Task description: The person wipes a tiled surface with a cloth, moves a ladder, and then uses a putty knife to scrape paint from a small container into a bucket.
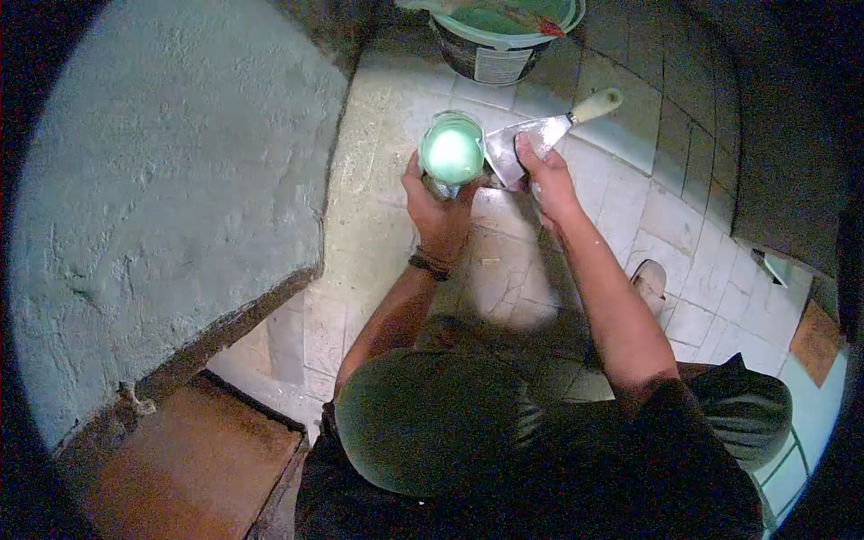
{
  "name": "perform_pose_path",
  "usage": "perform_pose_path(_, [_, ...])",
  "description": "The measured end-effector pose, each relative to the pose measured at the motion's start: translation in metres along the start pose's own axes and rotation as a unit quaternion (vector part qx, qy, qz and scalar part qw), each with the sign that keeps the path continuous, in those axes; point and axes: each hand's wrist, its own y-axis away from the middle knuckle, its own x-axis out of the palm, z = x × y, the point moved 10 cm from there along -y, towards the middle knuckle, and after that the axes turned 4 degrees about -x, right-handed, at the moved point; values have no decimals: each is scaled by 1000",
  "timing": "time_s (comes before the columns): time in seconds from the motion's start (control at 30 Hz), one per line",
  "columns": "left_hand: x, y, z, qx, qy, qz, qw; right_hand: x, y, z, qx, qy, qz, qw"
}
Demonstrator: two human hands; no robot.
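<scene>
A small round clear-walled container glows bright pale green at its top, over the tiled floor. My left hand is closed around its lower side, with a dark band at the wrist. Just right of it is a wide putty knife with a smeared metal blade and a pale handle pointing up and right. My right hand grips the putty knife by its blade, thumb on top and the other fingers underneath. The blade's wide edge is close beside the container.
A dark bucket with a pale label and green rim stands ahead; a red-tipped item lies across its top. A rough grey plastered surface takes up the left side. Below it is a brown panel. My knees are bent close beneath my arms.
</scene>
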Motion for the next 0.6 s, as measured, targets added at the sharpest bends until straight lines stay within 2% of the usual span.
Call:
perform_pose_path(0.07, [-1, 3, 8, -6, 42, -23, 999, -4, -7, 8, -37, 25, -5, 999])
perform_pose_path(0.1, [-1, 4, 19, 3, 119, -35, 992, -5, -8, 12, -39, 28, -1, 999])
perform_pose_path(0.13, [-4, 3, 19, 11, 194, -46, 980, -5, -4, 16, -26, 49, 4, 998])
perform_pose_path(0.17, [-8, 2, 20, 14, 196, -49, 979, -6, -3, 18, -12, 70, 8, 997])
perform_pose_path(0.2, [-18, 8, 2, 106, 45, -64, 991, -8, -5, 15, -16, 73, 12, 997])
perform_pose_path(0.23, [-22, 17, -16, 194, -109, -75, 972, -8, -7, 12, -17, 74, 12, 997])
perform_pose_path(0.27, [-30, 18, -28, 195, -109, -74, 972, -8, -7, 10, -23, 65, 10, 998])
perform_pose_path(0.33, [-41, 26, -78, 300, -166, -86, 935, -9, -5, 8, -29, 52, 2, 998])
perform_pose_path(0.37, [-45, 17, -94, 302, -167, -79, 935, -8, -1, 10, -42, 43, -2, 998])
perform_pose_path(0.43, [-14, -3, -126, 348, -290, 43, 891, -8, 1, 10, -56, 28, -10, 998])
perform_pose_path(0.47, [-1, -10, -136, 356, -306, 83, 879, -9, 2, 6, -55, 24, -18, 998])
perform_pose_path(0.6, [43, -33, -131, 334, -423, 128, 832, -3, 7, -4, -16, -36, -12, 999])
